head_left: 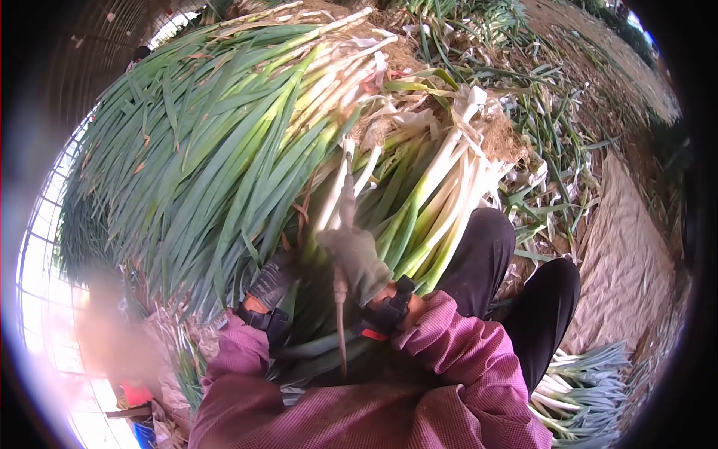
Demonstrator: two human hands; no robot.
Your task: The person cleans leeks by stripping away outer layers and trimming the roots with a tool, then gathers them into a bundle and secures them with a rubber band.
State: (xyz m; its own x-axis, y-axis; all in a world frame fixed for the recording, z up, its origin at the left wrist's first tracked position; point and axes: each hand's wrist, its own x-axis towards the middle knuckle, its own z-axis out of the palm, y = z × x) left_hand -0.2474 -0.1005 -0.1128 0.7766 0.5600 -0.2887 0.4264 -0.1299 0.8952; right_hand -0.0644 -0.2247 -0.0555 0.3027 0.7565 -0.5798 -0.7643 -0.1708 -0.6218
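Note:
My right hand (355, 258), in a grey-brown glove, is closed around a thin tool (348, 198). The tool points up at white onion stalks (331, 196), and a thin hose-like tail (342, 318) hangs below the hand. Just left of it, my left hand (273, 280), in a dark patterned glove, is beside the lower ends of these stalks. Leaves and shadow hide its fingers. A large heap of green onions (202, 142) spreads above and left. More pale stalks (441, 194) with roots lie to the right, by my knee.
Loose leaves and peelings (557, 165) cover the ground at the right. A brown sheet (621, 262) lies beyond my knees. Another onion bunch (583, 393) is at the lower right. Wire mesh (45, 232) stands along the left, with a red object (136, 393) low down.

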